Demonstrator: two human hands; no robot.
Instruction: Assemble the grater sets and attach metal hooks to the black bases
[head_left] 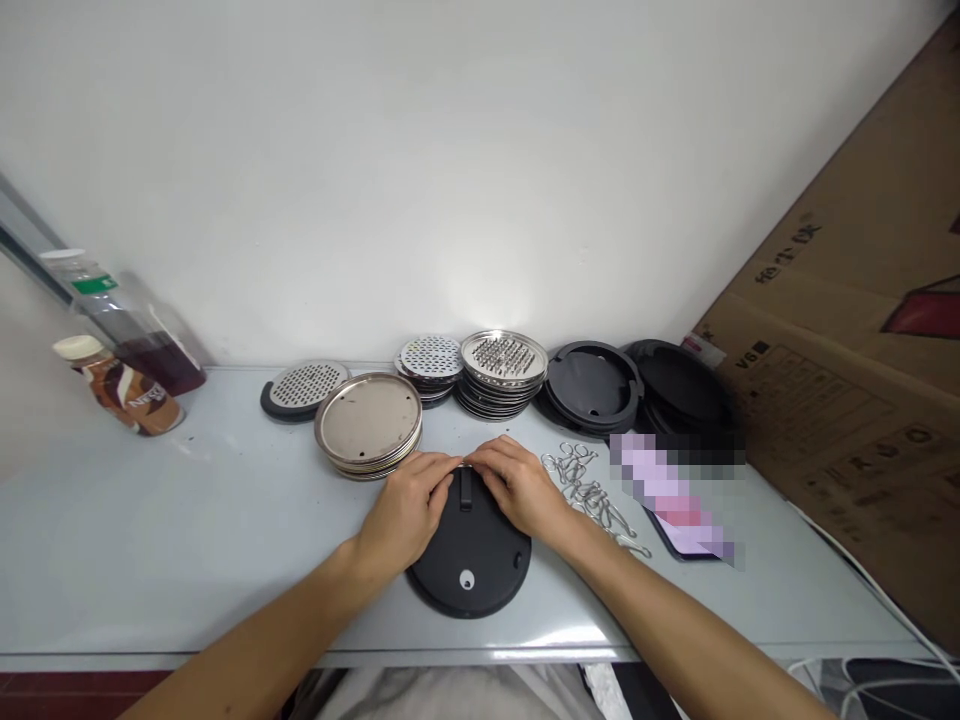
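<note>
A round black plastic disc (pixel 480 550) lies flat near the table's front edge. It has a slot at its far side, a white spot near its front and a small dark knob at right. My left hand (pixel 409 505) grips the disc's far left rim with bent fingers. From the other side, my right hand (pixel 517 485) grips the far right rim. The fingertips of both hands meet above the slot; anything small between them is hidden. Just right of my right hand lie several loose metal wire hooks with rings (pixel 592 495).
Along the wall stand stacked metal plates (pixel 367 420), perforated grater discs (pixel 504 358), a grater disc in a black holder (pixel 307 390) and black rings (pixel 592 385). Bottles (pixel 120 385) stand left. A blurred phone-like object (pixel 675 510) and a cardboard box (pixel 847 420) are right.
</note>
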